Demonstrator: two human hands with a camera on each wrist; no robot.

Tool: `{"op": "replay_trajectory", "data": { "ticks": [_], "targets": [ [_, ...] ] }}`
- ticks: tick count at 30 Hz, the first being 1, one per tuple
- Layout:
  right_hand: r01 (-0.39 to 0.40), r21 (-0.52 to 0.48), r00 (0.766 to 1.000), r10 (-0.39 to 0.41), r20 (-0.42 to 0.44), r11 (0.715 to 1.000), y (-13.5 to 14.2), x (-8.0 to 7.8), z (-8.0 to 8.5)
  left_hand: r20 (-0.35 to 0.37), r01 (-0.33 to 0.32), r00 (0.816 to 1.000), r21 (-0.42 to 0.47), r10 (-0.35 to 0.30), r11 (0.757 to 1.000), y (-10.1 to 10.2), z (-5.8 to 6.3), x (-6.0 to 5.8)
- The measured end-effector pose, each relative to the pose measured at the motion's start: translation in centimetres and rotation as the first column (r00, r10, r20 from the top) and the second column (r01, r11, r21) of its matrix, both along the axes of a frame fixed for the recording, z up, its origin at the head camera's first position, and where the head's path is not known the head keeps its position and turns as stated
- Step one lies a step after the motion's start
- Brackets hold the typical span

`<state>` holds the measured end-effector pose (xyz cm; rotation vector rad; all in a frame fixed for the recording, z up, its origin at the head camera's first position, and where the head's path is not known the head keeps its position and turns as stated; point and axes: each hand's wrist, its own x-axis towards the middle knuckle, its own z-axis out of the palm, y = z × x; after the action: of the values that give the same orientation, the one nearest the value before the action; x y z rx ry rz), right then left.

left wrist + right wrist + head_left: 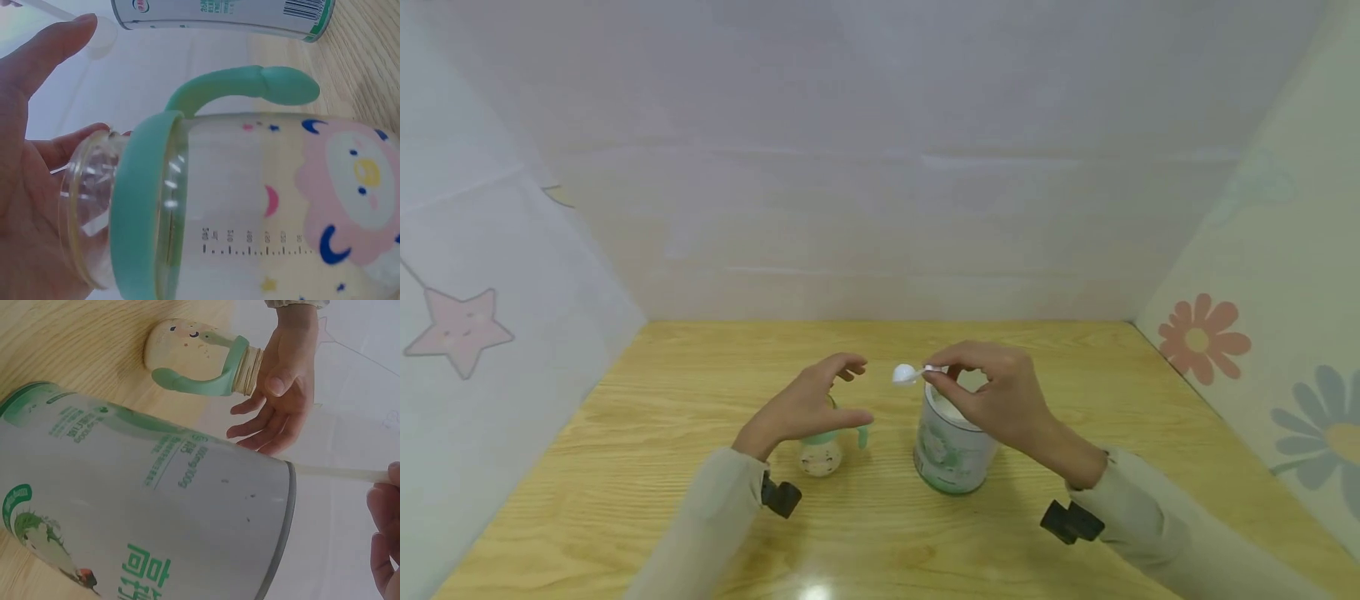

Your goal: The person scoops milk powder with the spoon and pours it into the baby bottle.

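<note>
Left hand (808,404) and right hand (1000,387) are both raised: the left has its fingers relaxed and parted around the neck of a bottle (820,459), though whether it touches I cannot tell, while the right pinches the handle of a scoop (904,374). Pale walls (880,208) enclose them, printed with a pink star (460,331) and flowers (1199,338). Below lies a wood-grain table (880,546). On it stands an upright tin (951,454), its powdery mouth partly covered by the right hand; the label shows large green Chinese characters, one reading 高, smaller lines ending in "100g", and a barcode (304,9). Near it, on the left, the bottle also stands upright, bearing an mL scale, a pink-edged cartoon figure (356,169) and a green collar (140,212) whose handle points toward the tin. Smallest is the white scoop, above the tin's rim on the bottle side, its long axis roughly level, bowl pointing left; the left thumb and fingertips show between bowl and bottle in the head view.
</note>
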<state>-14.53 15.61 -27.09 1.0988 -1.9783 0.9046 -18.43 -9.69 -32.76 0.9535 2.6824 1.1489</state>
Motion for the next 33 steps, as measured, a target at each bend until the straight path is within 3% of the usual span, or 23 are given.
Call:
{"op": "replay_trajectory", "data": {
  "ticks": [7, 20, 33],
  "targets": [
    [0.030, 0.011, 0.999, -0.030, -0.011, 0.999, 0.7, 0.2, 0.3, -0.016, 0.021, 1.000, -0.011, -0.021, 1.000, 1.2, 0.4, -0.1],
    [0.060, 0.012, 0.998, -0.060, -0.014, 0.998, 2.2, 0.7, 1.1, 0.023, 0.078, 0.997, 0.010, -0.078, 0.997, 4.2, 0.5, -0.3],
    [0.138, 0.030, 0.990, -0.137, -0.017, 0.990, 3.3, 1.2, 0.6, 0.083, 0.078, 0.993, 0.026, -0.080, 0.997, 5.5, 0.2, 0.2]
  ]
}}
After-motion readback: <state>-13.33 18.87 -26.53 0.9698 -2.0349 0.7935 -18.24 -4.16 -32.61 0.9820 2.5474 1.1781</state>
